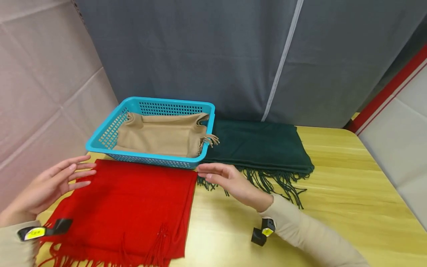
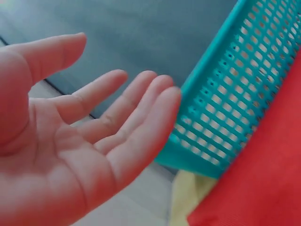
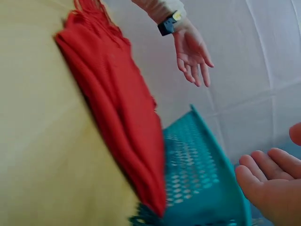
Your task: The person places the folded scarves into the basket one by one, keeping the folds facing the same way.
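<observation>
A blue plastic basket (image 1: pixel 153 160) stands on the table with a folded beige scarf (image 1: pixel 160 135) inside, its fringe hanging over the right rim. In front of it lies a folded red scarf (image 1: pixel 133 207), fringe toward me. A dark green fringed scarf (image 1: pixel 257 144) lies to the basket's right. My left hand (image 1: pixel 56 181) hovers over the red scarf's left edge, fingers extended and holding nothing. Near the basket's front right corner is my right hand (image 1: pixel 233 181), its fingers extended and nothing in its grasp. The left wrist view shows the left palm (image 2: pixel 80 146) bare beside the basket.
A grey curtain (image 1: pixel 200 55) hangs behind the basket and green scarf. A pale wall panel (image 1: pixel 43 85) rises on the left, and another white panel (image 1: pixel 400 141) with a red edge on the right. The table (image 1: pixel 353 193) has a yellow wood-grain top.
</observation>
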{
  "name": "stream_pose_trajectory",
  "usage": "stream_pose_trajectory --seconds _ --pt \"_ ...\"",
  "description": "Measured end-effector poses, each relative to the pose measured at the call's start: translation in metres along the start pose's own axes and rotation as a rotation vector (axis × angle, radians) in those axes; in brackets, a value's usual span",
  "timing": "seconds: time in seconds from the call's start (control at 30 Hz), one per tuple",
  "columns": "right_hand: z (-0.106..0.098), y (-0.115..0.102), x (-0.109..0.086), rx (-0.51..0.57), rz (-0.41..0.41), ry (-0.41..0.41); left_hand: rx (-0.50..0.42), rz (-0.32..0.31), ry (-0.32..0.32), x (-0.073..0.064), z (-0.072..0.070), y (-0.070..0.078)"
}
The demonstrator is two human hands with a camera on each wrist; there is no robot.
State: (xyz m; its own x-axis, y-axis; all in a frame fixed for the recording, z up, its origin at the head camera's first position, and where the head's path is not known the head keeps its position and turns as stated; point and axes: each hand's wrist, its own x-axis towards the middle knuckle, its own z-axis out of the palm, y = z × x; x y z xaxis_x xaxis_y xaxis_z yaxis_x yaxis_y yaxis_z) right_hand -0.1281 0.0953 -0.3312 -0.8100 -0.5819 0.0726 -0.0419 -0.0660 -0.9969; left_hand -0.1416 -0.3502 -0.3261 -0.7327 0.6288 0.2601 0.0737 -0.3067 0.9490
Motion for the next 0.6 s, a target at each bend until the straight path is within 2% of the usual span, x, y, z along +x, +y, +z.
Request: stream_pose_trajectory --seconds 0.1,0.23,0.37,0.6 --pt "0.003 0.011 -0.002 0.062 0.067 -0.033 -0.053 -0.004 0.016 -0.007 -0.003 -0.01" --pt "0.005 0.026 -0.004 0.122 0.154 -0.069 -0.106 -0.032 0.073 -0.015 -0.008 -0.022" --pt "0.01 0.038 -0.006 0.167 0.233 -0.084 -0.244 -0.051 0.142 -0.022 -0.016 -0.031" --pt "0.017 0.052 -0.01 0.322 0.365 -0.046 -0.437 -0.002 0.27 -0.036 -0.031 -0.041"
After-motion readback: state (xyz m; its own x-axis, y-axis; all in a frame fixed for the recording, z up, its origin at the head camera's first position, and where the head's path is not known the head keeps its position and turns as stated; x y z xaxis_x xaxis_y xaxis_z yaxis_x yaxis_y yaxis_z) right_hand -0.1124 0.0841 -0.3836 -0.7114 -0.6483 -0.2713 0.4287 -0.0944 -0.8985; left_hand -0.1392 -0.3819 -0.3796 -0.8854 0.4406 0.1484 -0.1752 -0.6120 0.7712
